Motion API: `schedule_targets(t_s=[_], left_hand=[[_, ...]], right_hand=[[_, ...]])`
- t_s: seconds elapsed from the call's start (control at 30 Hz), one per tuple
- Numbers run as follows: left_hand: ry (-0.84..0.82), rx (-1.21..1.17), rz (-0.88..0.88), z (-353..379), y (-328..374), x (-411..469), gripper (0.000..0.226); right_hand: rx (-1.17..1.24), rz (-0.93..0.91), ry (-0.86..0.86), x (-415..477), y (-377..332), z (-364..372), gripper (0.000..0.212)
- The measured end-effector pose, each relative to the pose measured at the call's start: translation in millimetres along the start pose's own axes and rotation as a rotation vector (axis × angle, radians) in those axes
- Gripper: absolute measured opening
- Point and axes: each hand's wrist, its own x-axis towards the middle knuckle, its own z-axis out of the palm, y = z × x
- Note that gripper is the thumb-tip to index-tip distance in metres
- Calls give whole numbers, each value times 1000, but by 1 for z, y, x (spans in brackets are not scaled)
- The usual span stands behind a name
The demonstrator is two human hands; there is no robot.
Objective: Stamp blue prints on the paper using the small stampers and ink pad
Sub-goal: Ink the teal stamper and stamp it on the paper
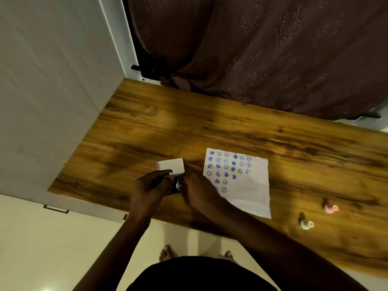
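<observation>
A white paper lies on the wooden table, covered in its upper left with several blue heart and smiley prints. Left of it sits the ink pad, its white lid raised. My left hand grips the ink pad's near edge. My right hand holds a small pale green stamper down against the pad. The pad's inked face is mostly hidden by both hands.
Two more small stampers lie on their sides at the right: a pink one and a pale green one. A brown patterned curtain hangs behind the table, a white wall at left. The table's near edge is close to my body.
</observation>
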Motion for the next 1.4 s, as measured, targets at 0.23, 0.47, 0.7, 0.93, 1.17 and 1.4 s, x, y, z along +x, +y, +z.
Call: schedule_targets(t_s=[0.23,0.47,0.7,0.93,1.17,1.4], left_hand=[[-47,12,-11,12,1,1,18],[-86,5,1,33,-4,0,19],[-105,8,-25,51,-8,1,17],[-110,-16,-26,57,-9,0,17],[-117,19,-33,56,-12,3,21],[-154,36,-7,68,-5,-1,43]], right_hand=[[319,65,150,-10,14,-30,32],[207,299,324,-42,88,-63,20],[10,458,288,-64,136,-53,21],[-10,429,286,-61,138,-49,21],[11,430,271,-60,141,-47,23],[-37,451,275,-54,139,-43,27]])
